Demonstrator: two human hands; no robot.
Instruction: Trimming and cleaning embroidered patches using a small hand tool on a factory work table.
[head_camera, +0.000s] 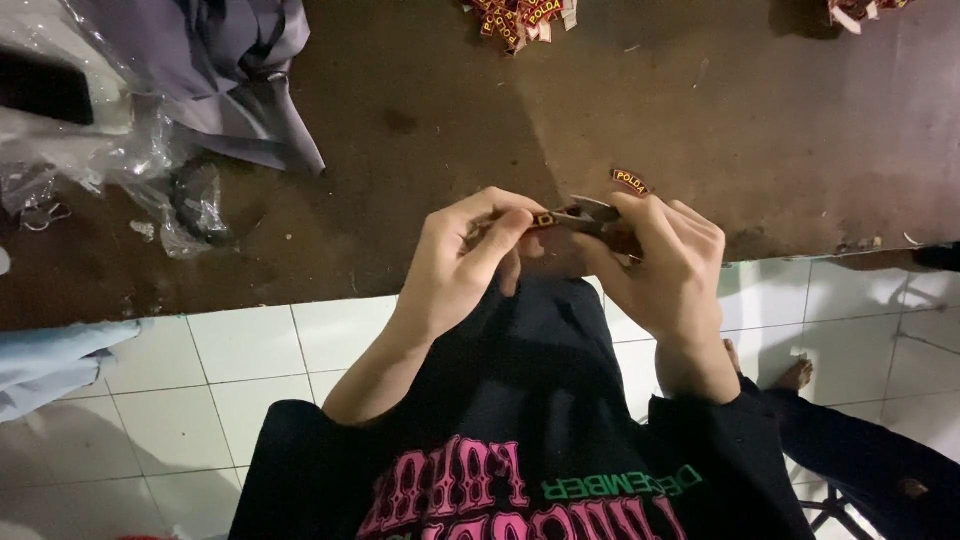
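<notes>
Your left hand pinched the small red embroidered patch, right hand closed on metal snips; you'd have done best cutting close, fingers clear, over the tabletop.

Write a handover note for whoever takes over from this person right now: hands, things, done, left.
Left hand: pinches a small red-and-yellow patch at its fingertips.
Right hand: holds small metal snips against that patch.
Things: one loose patch lies on the brown mat just beyond the hands; a pile of patches sits at the far edge, another pile at the far right. Grey cloth and clear plastic bags lie to the left.
Done: cannot tell which patches are trimmed.
Left: the held patch is in hand; the piles look untouched.
</notes>
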